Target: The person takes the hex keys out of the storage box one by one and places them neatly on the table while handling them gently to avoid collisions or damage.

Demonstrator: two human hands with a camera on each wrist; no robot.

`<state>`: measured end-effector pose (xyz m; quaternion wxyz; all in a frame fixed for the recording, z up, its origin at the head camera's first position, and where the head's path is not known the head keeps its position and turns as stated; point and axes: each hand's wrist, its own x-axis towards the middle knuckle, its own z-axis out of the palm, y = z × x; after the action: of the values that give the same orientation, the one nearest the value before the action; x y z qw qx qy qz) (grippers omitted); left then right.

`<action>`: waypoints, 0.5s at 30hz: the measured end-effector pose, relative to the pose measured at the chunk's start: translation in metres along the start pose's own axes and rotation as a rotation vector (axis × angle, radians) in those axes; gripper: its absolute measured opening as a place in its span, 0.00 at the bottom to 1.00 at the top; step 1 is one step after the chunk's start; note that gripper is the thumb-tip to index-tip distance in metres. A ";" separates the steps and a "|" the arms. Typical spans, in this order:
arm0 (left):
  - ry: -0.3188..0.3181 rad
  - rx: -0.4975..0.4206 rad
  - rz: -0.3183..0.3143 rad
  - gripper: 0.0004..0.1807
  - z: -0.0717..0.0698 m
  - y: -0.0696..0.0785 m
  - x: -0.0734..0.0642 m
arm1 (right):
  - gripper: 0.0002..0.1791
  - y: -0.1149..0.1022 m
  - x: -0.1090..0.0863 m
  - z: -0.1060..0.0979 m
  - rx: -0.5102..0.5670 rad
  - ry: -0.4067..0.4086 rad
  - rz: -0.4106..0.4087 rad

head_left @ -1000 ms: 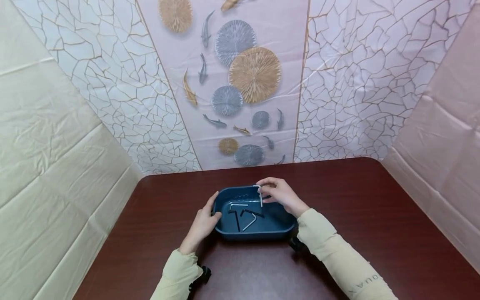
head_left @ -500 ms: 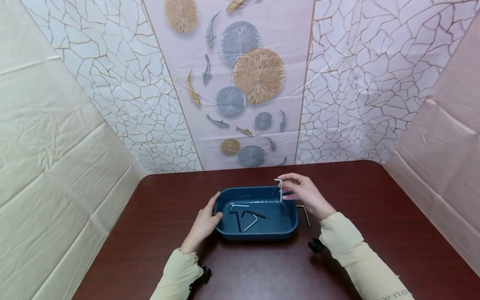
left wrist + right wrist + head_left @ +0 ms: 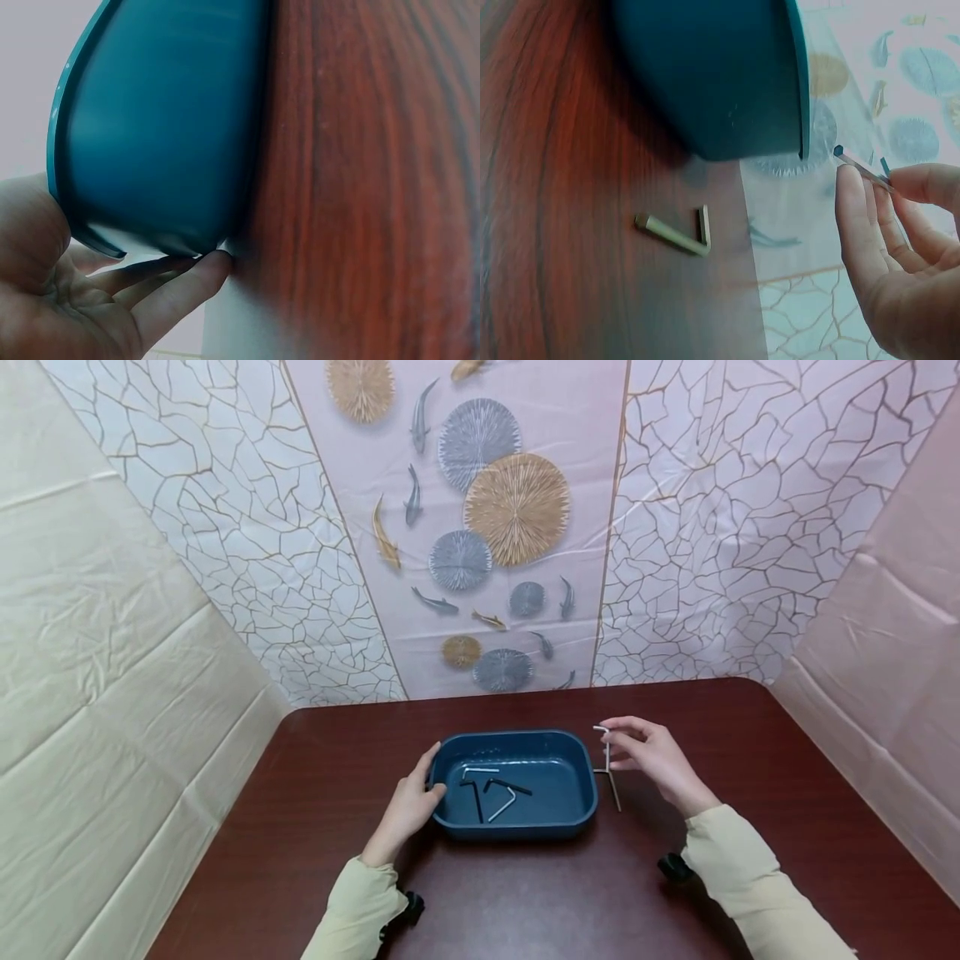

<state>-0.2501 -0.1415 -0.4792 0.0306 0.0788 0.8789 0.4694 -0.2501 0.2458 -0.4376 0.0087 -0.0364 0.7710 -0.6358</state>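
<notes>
Silver key (image 3: 607,752) moved past tray (image 3: 517,832), near bronze key (image 3: 615,792).

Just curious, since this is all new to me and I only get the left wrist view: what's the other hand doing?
Observer: The right hand is pinching a silver bent key.
Visitor: I only see the outside of the blue tub. What's in it?
Observer: Two silver keys and two black keys, all L-shaped.
Visitor: Anything lying outside it?
Observer: Yes, one gold-toned key lies on the table beside the tub's right end.
</notes>
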 end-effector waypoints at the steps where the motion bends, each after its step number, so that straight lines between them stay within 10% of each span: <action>1: -0.001 0.003 0.002 0.39 0.000 0.000 0.000 | 0.21 0.001 -0.001 -0.003 -0.020 0.003 -0.003; 15: 0.012 0.036 0.004 0.39 0.001 -0.001 0.001 | 0.19 0.015 -0.004 -0.015 -0.185 0.014 0.033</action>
<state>-0.2515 -0.1411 -0.4810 0.0230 0.0782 0.8872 0.4541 -0.2473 0.2633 -0.4496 0.0104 -0.0200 0.8269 -0.5619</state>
